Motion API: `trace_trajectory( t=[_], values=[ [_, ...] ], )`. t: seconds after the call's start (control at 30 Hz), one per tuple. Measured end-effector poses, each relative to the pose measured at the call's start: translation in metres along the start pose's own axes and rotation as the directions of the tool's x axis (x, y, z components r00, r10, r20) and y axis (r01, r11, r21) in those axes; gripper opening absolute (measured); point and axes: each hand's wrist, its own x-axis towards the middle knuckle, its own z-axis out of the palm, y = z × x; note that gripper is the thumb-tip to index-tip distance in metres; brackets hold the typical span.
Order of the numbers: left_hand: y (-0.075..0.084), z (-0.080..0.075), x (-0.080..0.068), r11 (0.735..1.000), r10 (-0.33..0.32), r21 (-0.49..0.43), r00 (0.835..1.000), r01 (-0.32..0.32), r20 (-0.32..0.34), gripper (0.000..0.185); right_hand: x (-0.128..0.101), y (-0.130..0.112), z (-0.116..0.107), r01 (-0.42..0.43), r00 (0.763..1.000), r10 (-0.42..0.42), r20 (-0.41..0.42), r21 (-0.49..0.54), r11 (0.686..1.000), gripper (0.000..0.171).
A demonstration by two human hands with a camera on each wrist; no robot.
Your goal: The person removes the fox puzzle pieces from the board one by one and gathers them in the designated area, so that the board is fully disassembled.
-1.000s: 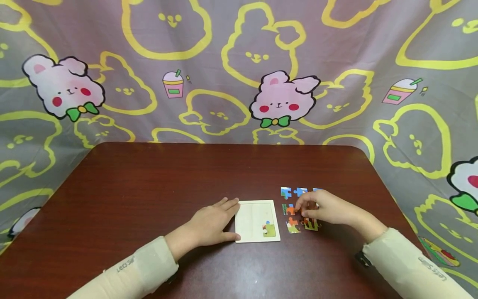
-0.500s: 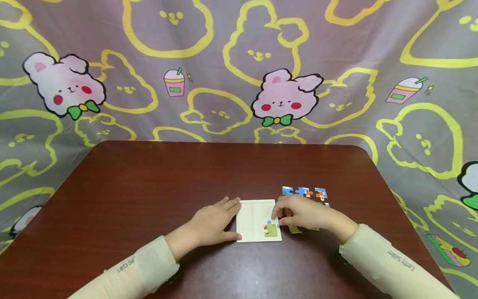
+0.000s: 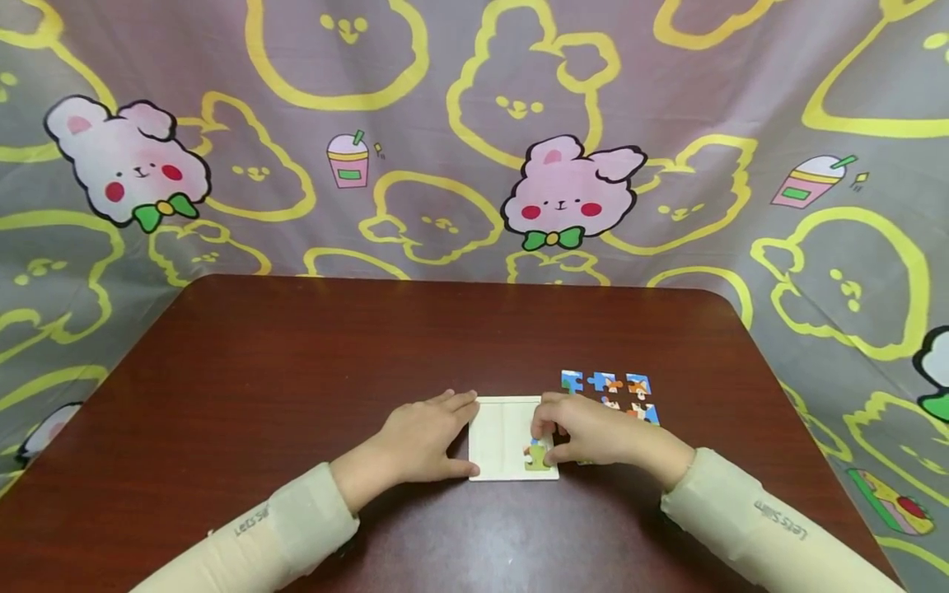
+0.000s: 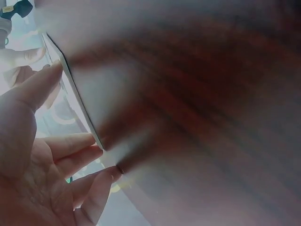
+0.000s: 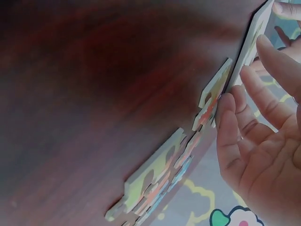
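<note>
A dark red-brown wooden counter (image 3: pixel 296 371) with rounded far corners carries, near its front right, a pale puzzle tray (image 3: pixel 500 436) lying flat, and just to the right of it a cluster of loose coloured puzzle pieces (image 3: pixel 615 387) set in rows.

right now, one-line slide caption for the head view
Left hand steadies a pale square puzzle tray on the dark wooden table while the right hand fits a piece.

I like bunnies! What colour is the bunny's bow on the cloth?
Green with a yellow knot, on the pink bunny; head view shows it best.
</note>
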Motion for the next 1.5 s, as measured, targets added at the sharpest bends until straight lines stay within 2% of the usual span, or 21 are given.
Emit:
trace_trajectory(
  t=[0.27, 0.87, 1.1, 1.23, 1.5],
  values=[
    [0.0025, -0.0043, -0.0002, 1.000, -0.016, -0.015, 1.000, 0.016, 0.002, 0.082, -0.0001, -0.0050, 0.0024, -0.043, 0.999, 0.043, 0.026, -0.025, 0.999, 0.031],
    [0.0031, -0.0045, -0.0013, 0.999, -0.024, -0.025, 1.000, 0.024, 0.002, 0.082, 0.0019, -0.0077, 0.0049, -0.042, 0.999, 0.043, 0.027, -0.026, 0.999, 0.031],
    [0.0037, -0.0045, -0.0009, 1.000, -0.021, -0.022, 1.000, 0.021, -0.001, 0.082, 0.0021, -0.0031, 0.0055, -0.008, 1.000, 0.008, 0.010, 0.058, 0.998, 0.027],
    [0.0041, -0.0058, -0.0011, 1.000, -0.019, -0.025, 1.000, 0.019, 0.002, 0.082, 0.0020, -0.0030, 0.0042, -0.019, 1.000, 0.016, 0.022, 0.139, 0.990, 0.022],
    [0.0040, -0.0054, 0.0001, 1.000, -0.017, -0.020, 1.000, 0.017, 0.003, 0.083, 0.0028, -0.0028, 0.0014, 0.012, 1.000, -0.014, 0.006, 0.224, 0.975, 0.019]
  ],
)
